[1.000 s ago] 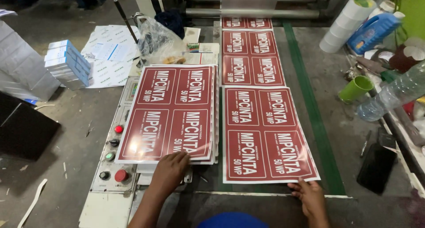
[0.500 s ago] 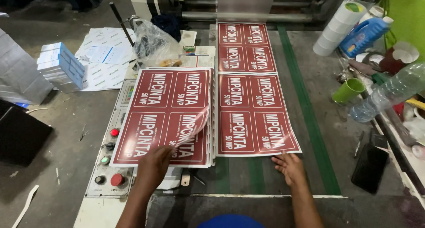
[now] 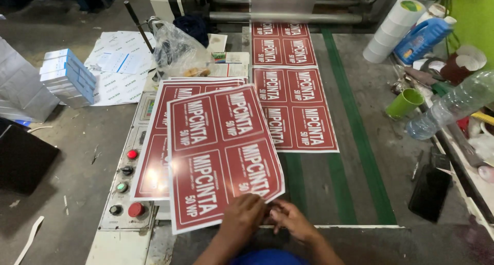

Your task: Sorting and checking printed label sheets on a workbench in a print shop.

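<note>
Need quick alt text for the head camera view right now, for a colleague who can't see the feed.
Both hands, left hand and right hand, pinch the near edge of a dark red printed sheet, lifted and tilted above a stack of matching sheets beside a control panel. More red sheets lie on the feed table toward the rollers; a green cup sits right.

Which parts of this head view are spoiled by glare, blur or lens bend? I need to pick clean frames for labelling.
Head view: soft glare patches on the glossy dark red printed sheet held by the left hand and right hand; print stays sharp; the green belt stripe bows slightly outward; dark corner at the black flat panel.
</note>
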